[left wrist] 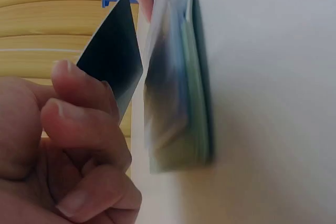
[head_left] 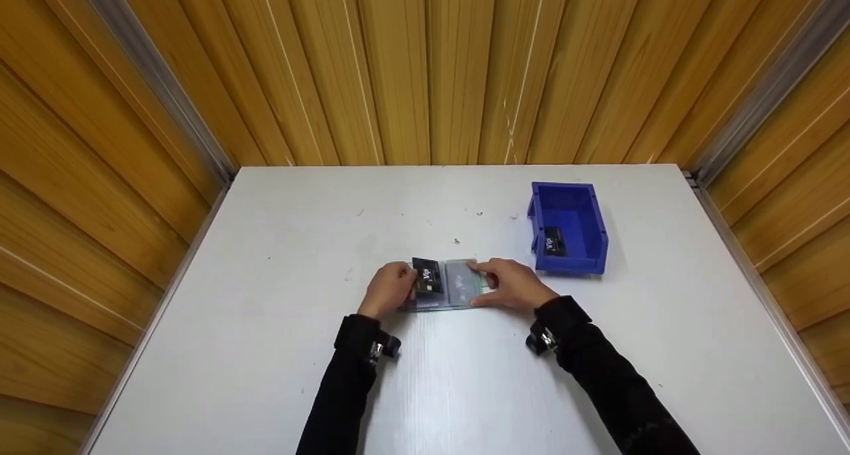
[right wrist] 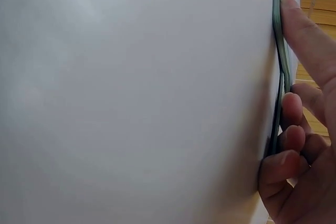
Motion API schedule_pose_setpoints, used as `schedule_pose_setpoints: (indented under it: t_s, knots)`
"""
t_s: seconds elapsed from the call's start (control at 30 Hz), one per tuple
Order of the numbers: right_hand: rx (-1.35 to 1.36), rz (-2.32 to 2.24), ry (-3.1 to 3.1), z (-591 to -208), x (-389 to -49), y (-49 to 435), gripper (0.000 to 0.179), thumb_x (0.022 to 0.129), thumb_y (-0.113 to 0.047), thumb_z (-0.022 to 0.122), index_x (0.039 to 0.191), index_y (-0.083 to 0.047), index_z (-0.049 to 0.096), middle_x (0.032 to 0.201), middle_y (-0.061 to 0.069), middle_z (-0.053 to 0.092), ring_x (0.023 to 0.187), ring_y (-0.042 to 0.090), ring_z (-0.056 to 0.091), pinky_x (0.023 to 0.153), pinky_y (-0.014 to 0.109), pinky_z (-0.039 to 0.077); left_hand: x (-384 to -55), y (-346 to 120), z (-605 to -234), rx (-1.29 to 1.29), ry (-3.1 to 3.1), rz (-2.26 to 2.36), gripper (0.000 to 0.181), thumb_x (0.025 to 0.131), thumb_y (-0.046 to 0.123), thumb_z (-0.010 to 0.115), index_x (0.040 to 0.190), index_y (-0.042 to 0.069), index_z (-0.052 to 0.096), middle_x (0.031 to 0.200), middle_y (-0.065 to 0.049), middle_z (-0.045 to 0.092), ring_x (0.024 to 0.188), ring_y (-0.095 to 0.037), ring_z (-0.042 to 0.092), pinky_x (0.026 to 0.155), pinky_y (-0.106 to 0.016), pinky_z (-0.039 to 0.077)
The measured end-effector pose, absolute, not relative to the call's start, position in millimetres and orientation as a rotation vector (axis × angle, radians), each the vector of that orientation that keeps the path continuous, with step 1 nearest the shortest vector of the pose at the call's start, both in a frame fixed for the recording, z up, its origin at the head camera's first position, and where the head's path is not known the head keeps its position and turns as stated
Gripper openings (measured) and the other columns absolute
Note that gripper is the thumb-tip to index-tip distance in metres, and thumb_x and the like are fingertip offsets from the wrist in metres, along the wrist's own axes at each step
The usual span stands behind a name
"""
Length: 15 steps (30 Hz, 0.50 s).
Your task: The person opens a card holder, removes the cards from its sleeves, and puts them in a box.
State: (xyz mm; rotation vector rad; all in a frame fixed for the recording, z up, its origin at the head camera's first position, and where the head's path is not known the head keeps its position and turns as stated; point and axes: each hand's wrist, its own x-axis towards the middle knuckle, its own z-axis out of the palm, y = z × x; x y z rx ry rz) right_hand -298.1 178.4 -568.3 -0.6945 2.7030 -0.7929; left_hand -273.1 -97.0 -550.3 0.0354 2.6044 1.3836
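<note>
My head cam sits high, facing forward and down over the counter (head_left: 232, 349). Left wrist cam: close, turned sideways, left fingers (left wrist: 86, 129) lower left. Right wrist: close, sideways too, right fingers (right wrist: 281, 167) lower right. Head and left wrist share the blue bin (head_left: 572, 264); all three, the card holder (head_left: 463, 283).

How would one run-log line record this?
left hand: pinches black card | right hand: grips open card holder | blue bin: second card inside
</note>
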Motion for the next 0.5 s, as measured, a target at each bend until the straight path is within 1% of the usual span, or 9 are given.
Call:
schedule_pose_setpoints:
  t_s: [0.13,0.27,0.4,0.5]
  knots:
    - [-0.696,-0.792,2.708,-569.1,-298.4,178.5,0.084,0.078,-0.045,0.090,0.150,-0.018,0.056,0.084,-0.002,0.052,0.075,0.013,0.043,0.069,0.029,0.034,-273.2,-106.5,-547.2,0.040,2.556,1.444,0.031,0.108,0.018,0.050,0.080,0.010,0.059,0.060,0.004,0.057,0.051,-0.010,0.045,0.050,-0.023,0.037]
    - [-0.708,-0.797,2.701,-570.0,-298.7,176.3,0.084,0.078,-0.047,0.089,0.150,-0.019,0.056,0.084,-0.002,0.052,0.074,0.012,0.042,0.067,0.028,0.033,-274.8,-109.3,-529.9,0.057,2.524,1.543,0.028,0.109,0.020,0.051,0.085,0.009,0.060,0.063,0.002,0.059,0.053,-0.011,0.048,0.051,-0.023,0.038]
    - [-0.698,-0.799,2.705,-569.9,-298.7,175.9,0.084,0.078,-0.047,0.089,0.150,-0.019,0.056,0.082,-0.003,0.051,0.073,0.012,0.042,0.067,0.029,0.034,-275.0,-107.7,-509.2,0.106,2.491,1.670,0.027,0.110,0.021,0.051,0.089,0.008,0.061,0.065,0.001,0.059,0.053,-0.012,0.045,0.051,-0.023,0.036]
    - [-0.688,-0.799,2.708,-570.1,-298.9,176.6,0.084,0.078,-0.046,0.089,0.150,-0.019,0.056,0.082,-0.003,0.051,0.072,0.012,0.043,0.066,0.028,0.034,-273.4,-104.4,-500.9,0.111,2.472,1.702,0.026,0.110,0.021,0.050,0.090,0.009,0.061,0.064,0.001,0.058,0.053,-0.011,0.041,0.051,-0.024,0.032]
